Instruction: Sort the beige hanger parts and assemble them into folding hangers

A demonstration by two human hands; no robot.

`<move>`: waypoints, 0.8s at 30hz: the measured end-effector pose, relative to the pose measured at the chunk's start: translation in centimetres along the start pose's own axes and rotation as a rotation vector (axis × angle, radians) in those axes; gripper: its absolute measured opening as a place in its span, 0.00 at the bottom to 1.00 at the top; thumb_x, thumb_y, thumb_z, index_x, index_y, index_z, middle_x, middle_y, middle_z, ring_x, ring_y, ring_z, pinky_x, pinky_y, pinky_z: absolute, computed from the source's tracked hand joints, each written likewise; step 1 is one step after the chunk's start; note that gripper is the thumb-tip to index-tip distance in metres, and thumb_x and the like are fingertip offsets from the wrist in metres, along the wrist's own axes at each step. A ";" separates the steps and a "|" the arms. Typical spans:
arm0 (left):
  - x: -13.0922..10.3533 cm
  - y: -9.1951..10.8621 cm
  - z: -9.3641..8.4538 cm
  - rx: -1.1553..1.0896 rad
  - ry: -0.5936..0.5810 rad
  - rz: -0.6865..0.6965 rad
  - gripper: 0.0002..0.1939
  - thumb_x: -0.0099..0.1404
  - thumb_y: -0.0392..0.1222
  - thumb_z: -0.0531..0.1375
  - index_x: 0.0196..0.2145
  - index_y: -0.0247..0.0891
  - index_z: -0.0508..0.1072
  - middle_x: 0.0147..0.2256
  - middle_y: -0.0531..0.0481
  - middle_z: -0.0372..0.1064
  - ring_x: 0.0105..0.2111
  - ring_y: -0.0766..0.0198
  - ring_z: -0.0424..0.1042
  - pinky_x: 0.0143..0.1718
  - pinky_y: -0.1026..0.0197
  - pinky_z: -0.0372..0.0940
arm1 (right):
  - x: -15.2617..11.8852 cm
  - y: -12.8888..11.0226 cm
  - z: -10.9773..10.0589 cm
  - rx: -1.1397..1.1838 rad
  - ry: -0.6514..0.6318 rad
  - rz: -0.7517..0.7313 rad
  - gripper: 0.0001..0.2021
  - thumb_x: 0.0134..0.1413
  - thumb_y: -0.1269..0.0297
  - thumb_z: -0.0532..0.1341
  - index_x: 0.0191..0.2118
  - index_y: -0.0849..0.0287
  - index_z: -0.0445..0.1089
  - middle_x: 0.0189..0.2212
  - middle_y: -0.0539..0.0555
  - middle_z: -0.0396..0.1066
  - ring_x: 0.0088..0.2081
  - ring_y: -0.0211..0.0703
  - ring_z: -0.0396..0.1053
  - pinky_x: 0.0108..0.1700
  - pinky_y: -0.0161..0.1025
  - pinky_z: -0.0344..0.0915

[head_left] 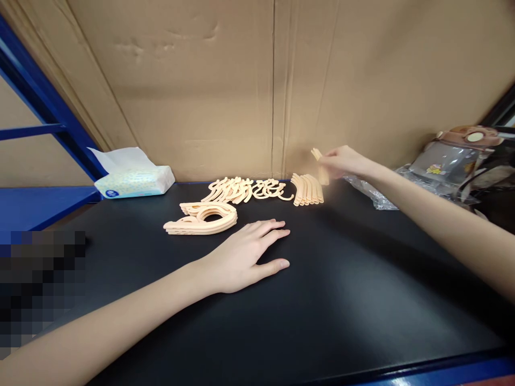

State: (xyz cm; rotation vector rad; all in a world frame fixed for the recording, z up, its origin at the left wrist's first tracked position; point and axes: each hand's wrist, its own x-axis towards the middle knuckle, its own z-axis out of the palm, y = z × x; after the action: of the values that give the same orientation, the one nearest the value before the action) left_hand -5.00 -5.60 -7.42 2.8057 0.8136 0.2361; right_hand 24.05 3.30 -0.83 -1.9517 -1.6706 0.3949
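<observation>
My left hand (245, 254) lies on the black table (322, 321) with its fingers spread and nothing in it. At the back right, my right hand (341, 162) is closed around a beige plastic piece (323, 172), lifted beside a row of similar curved pieces (308, 190). Left of that row lie several beige hooks (269, 188) and a heap of slim curved pieces (233, 190). A stack of beige folded-looking parts (205, 221) sits just beyond my left hand. My right fingertips are slightly blurred.
A tissue pack (134, 181) stands at the back left. Crumpled clear plastic (382, 195) and a transparent bottle with a brown lid (446, 155) are at the back right. Cardboard (201, 96) rises behind the table, and a blue metal frame (68, 126) stands at the left.
</observation>
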 end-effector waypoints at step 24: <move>0.3 0.6 0.2 0.204 0.281 -0.084 0.08 0.64 0.44 0.55 0.31 0.37 0.67 0.31 0.51 0.64 0.33 0.61 0.62 0.35 0.57 0.58 | -12.6 -1.0 6.3 -0.311 -0.133 -1.008 0.12 0.61 0.60 0.56 0.44 0.58 0.73 0.33 0.52 0.68 0.34 0.41 0.63 0.39 0.39 0.57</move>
State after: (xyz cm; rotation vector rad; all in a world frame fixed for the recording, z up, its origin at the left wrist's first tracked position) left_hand -4.41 -5.93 -7.40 2.9585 1.0693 0.5738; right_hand 17.43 -7.63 -6.87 -1.0211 -2.6362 -0.1392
